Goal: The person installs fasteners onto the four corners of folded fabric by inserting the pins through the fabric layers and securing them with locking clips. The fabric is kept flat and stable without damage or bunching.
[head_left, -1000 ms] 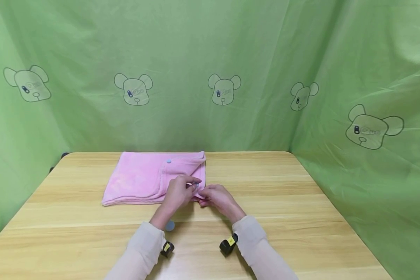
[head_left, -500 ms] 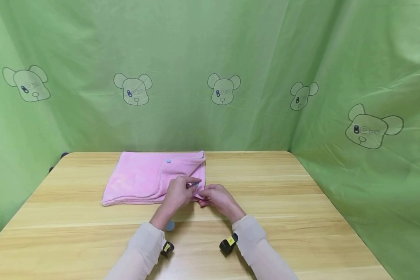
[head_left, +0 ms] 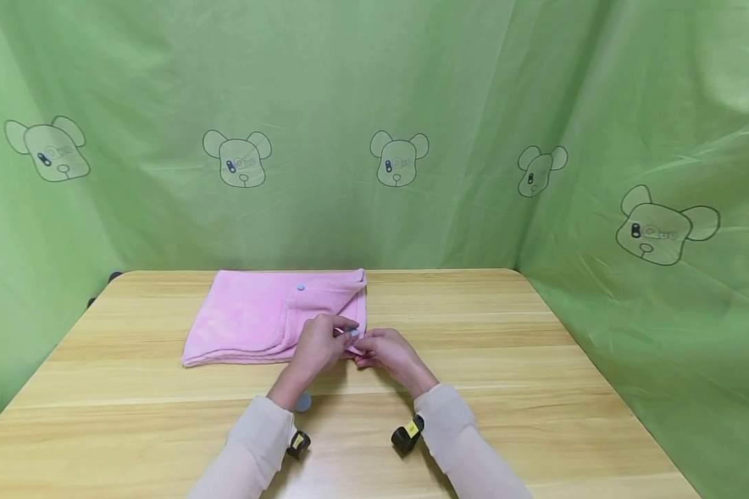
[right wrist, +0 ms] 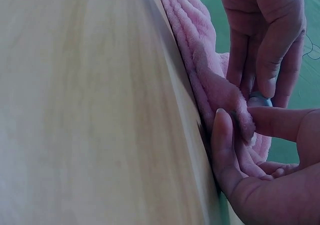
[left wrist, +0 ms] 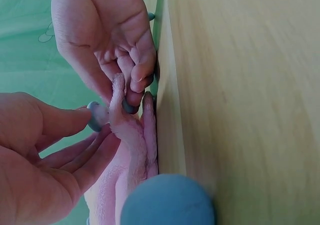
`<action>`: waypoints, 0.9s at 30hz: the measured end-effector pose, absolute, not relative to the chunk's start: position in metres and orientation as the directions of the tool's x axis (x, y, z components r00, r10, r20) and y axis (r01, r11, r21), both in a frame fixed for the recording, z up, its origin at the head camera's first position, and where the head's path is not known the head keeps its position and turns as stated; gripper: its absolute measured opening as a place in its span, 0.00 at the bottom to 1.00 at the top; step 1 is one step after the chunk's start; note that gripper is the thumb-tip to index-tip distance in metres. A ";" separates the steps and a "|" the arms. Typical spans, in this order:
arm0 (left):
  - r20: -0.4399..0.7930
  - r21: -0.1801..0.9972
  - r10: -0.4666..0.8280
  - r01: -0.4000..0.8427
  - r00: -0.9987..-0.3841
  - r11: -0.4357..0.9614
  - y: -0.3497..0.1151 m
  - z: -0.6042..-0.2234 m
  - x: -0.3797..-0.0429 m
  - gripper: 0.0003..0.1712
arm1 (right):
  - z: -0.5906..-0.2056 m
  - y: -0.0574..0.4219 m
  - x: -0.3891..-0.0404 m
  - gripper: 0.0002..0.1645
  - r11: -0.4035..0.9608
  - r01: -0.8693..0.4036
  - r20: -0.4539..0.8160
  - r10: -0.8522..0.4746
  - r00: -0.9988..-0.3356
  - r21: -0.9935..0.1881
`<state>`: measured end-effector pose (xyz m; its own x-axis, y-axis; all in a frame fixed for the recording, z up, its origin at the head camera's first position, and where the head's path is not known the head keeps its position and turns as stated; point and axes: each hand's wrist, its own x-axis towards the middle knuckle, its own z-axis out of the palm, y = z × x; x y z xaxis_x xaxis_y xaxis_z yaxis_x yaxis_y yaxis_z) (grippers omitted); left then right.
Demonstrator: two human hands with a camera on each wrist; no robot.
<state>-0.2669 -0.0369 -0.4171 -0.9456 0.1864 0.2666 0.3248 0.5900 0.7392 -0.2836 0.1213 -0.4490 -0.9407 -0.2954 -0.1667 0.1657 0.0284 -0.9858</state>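
Note:
A folded pink fleece cloth lies at the back of the table, a blue round button on its upper fold. At its front right corner my left hand pinches a round blue-capped button with a pale inner side, right against the raised cloth edge. Facing it, my right hand pinches that same edge between thumb and fingers. A small grey-blue round piece shows by the right fingertips on the cloth's other side, partly hidden by fingers and cloth.
A loose light-blue disc lies on the wooden table beside my left wrist; it looms large in the left wrist view. Green curtains with bear-head outlines stand behind the table and at both sides.
Both hands stay almost in place at the cloth's corner. The blue cap between the left fingertips has shifted slightly and shows more clearly in the head view.

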 end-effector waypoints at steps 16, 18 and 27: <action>0.259 0.751 0.157 0.301 -0.953 0.587 -0.038 -0.419 -0.269 0.07 | -0.443 0.120 -0.282 0.17 0.006 0.214 -0.207 -0.276 -0.939 -0.977; 0.250 0.754 0.153 0.291 -0.956 0.589 -0.039 -0.418 -0.269 0.07 | -0.442 0.121 -0.282 0.21 -0.002 0.219 -0.211 -0.274 -0.938 -0.976; 0.267 0.737 0.147 0.300 -0.952 0.606 -0.039 -0.418 -0.268 0.05 | -0.445 0.122 -0.282 0.26 0.003 0.204 -0.196 -0.289 -0.937 -0.979</action>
